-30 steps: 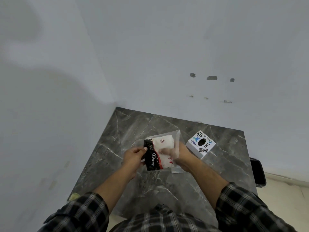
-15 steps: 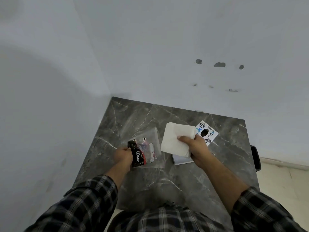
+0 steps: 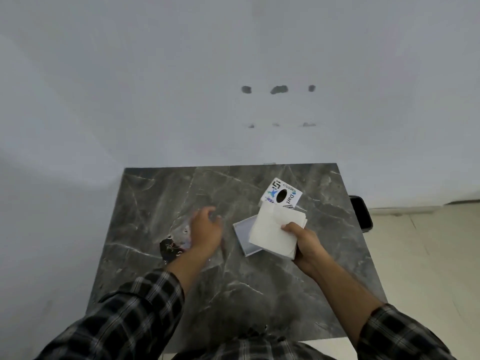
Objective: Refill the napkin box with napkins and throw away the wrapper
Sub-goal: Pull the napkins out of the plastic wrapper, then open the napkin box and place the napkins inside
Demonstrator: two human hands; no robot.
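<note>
My right hand [image 3: 305, 244] grips a stack of white napkins [image 3: 275, 233], held just above a flat white tray-like box base [image 3: 240, 229] on the table. Behind it stands the white napkin box cover [image 3: 281, 194] with stickers and an oval hole on top. The empty clear wrapper [image 3: 172, 246], with a black printed end, lies on the table at the left. Above it my left hand [image 3: 206, 228] hovers with fingers spread and nothing in it, blurred by motion, partly hiding the wrapper.
The grey marble table [image 3: 233, 281] is pushed against a white wall. A dark chair seat [image 3: 361, 213] shows past the table's right edge, over a pale tiled floor [image 3: 428, 255]. My checked sleeves fill the bottom of the view.
My left hand has let go of the wrapper, which now lies on the table, and moved forward. My right hand has carried the napkins right, over the box base.
</note>
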